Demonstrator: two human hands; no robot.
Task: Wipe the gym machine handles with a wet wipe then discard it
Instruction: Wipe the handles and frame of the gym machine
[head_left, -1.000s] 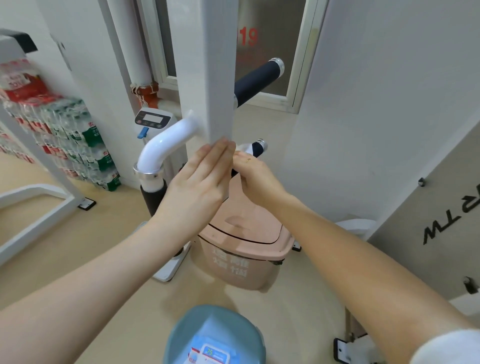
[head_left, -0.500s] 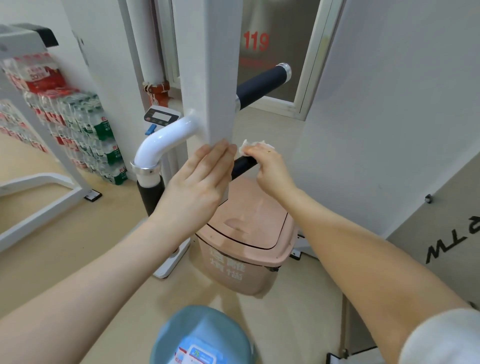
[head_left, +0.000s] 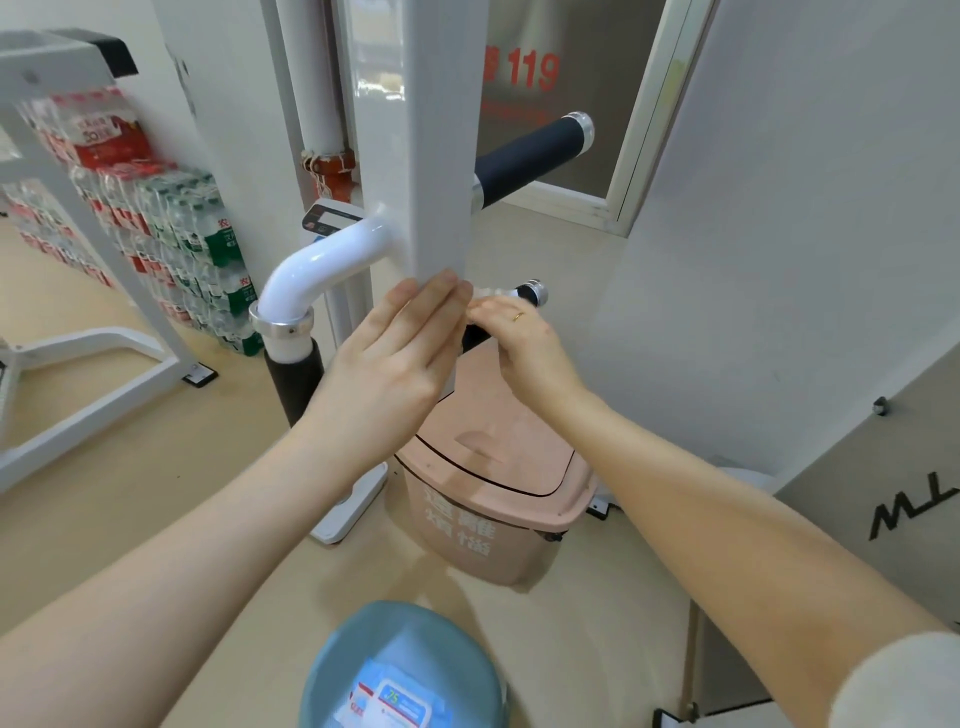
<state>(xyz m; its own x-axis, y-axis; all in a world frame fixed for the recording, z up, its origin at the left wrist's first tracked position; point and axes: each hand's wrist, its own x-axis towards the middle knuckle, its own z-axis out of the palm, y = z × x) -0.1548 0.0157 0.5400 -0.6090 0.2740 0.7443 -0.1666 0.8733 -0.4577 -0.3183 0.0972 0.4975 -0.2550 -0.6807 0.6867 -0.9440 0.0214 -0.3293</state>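
The right hand (head_left: 524, 343) is closed around the lower dark handle (head_left: 527, 293) of the gym machine, with a white wet wipe (head_left: 485, 292) bunched under its fingers and pressed against the grip; only the handle's chrome end cap and a short dark stretch show past the knuckles. The left hand (head_left: 395, 358) lies flat with its fingers straight and together, fingertips touching the bottom edge of the white upright post (head_left: 426, 156) just beside the right hand; it grasps nothing. Above that lower handle on the same side of the post, a second dark handle (head_left: 530, 158) sticks out, untouched. On the opposite side of the post a white curved tube (head_left: 322, 265) bends down into another dark grip (head_left: 293, 379). Directly below the post stands a pink lidded bin (head_left: 498, 499) on the floor. Nearer the camera from the post, at the bottom edge, a blue container (head_left: 374, 649) holds a pack of wipes (head_left: 392, 704).
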